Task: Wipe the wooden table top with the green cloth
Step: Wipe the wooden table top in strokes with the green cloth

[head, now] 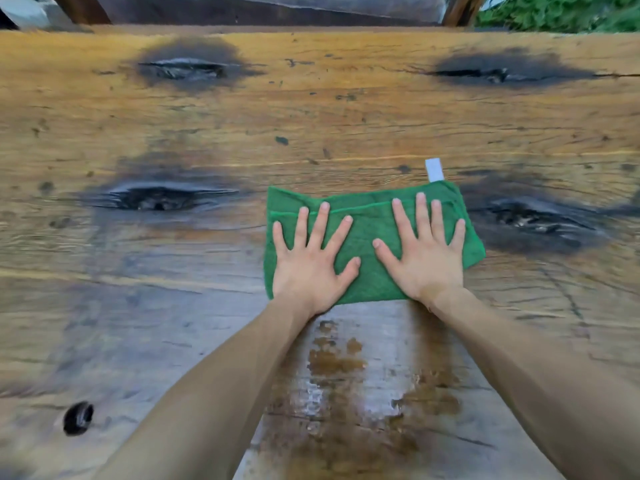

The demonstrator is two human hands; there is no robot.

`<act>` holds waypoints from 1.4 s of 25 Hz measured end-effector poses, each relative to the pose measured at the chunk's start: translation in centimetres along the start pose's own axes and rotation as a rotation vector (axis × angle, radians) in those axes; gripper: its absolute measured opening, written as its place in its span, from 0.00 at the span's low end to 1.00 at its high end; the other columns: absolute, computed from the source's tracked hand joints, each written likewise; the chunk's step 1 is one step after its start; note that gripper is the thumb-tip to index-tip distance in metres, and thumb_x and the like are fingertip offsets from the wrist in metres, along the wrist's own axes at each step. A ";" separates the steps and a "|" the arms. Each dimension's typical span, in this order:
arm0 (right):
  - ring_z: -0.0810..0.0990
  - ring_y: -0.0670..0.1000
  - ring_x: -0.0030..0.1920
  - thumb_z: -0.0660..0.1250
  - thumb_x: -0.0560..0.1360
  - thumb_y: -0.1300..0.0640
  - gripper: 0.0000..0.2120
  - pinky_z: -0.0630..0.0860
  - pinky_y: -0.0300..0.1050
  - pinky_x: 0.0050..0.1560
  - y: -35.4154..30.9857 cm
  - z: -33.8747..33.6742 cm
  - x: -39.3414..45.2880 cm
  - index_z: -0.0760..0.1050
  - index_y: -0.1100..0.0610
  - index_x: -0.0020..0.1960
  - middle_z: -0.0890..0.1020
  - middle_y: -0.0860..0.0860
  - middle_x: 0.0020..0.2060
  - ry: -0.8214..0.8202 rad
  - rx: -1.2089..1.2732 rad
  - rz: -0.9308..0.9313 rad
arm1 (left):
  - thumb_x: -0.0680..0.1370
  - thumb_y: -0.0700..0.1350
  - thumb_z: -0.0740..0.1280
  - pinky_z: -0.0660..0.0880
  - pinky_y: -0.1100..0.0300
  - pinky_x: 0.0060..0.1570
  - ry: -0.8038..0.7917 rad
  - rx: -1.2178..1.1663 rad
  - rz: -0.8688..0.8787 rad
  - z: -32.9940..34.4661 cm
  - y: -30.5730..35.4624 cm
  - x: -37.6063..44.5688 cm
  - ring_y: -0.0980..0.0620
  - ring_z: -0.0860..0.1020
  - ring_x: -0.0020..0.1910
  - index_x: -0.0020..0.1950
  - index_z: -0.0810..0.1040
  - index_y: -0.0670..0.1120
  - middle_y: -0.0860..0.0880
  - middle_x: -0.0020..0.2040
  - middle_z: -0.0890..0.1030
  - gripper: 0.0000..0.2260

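Note:
A folded green cloth [372, 230] with a white tag at its far right corner lies flat on the wooden table top [311, 109], right of centre. My left hand [313, 259] presses palm-down on the cloth's left half, fingers spread. My right hand [424, 252] presses flat on the right half, fingers spread too. Neither hand grips the cloth; both rest on top of it. A wet, darker streaked patch [360, 393] runs on the wood between my forearms, from the cloth toward me.
Several dark knots mark the boards, one left of the cloth [156, 199] and one just right of it [533, 220]. The table's far edge [311, 29] runs along the top, with wooden posts and green foliage [561, 12] beyond.

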State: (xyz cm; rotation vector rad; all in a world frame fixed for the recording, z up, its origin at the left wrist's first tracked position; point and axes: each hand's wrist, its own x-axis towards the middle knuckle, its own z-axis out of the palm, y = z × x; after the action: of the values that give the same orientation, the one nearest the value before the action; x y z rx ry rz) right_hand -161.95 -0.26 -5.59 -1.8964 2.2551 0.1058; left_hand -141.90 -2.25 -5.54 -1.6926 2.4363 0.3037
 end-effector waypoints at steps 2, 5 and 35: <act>0.37 0.55 0.80 0.39 0.76 0.28 0.37 0.40 0.70 0.75 0.1 0.6 -4.5 0.37 0.41 0.80 0.39 0.52 0.81 -0.018 -0.011 0.011 | 0.77 0.70 0.37 0.38 0.29 0.72 -0.015 0.005 0.013 0.8 0.8 -4.1 0.42 0.35 0.80 0.79 0.34 0.63 0.51 0.82 0.34 0.32; 0.35 0.55 0.80 0.38 0.76 0.28 0.37 0.39 0.70 0.74 0.2 1.4 -10.0 0.35 0.42 0.80 0.37 0.52 0.80 -0.045 -0.014 0.028 | 0.77 0.70 0.37 0.37 0.29 0.72 -0.035 0.005 0.024 1.9 1.8 -9.2 0.42 0.34 0.80 0.79 0.33 0.63 0.51 0.81 0.32 0.32; 0.45 0.58 0.81 0.47 0.76 0.29 0.37 0.44 0.73 0.74 4.7 3.7 -24.4 0.48 0.44 0.81 0.48 0.54 0.81 0.003 0.032 0.085 | 0.80 0.69 0.48 0.52 0.24 0.71 -0.079 -0.017 0.082 4.9 8.5 -22.1 0.39 0.53 0.81 0.82 0.51 0.60 0.48 0.83 0.52 0.31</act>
State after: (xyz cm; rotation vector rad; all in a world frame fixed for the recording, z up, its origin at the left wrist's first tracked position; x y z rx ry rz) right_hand -162.28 24.83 -4.80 -1.7866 2.3249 0.0791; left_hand -142.13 21.85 -4.27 -1.5585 2.4565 0.3950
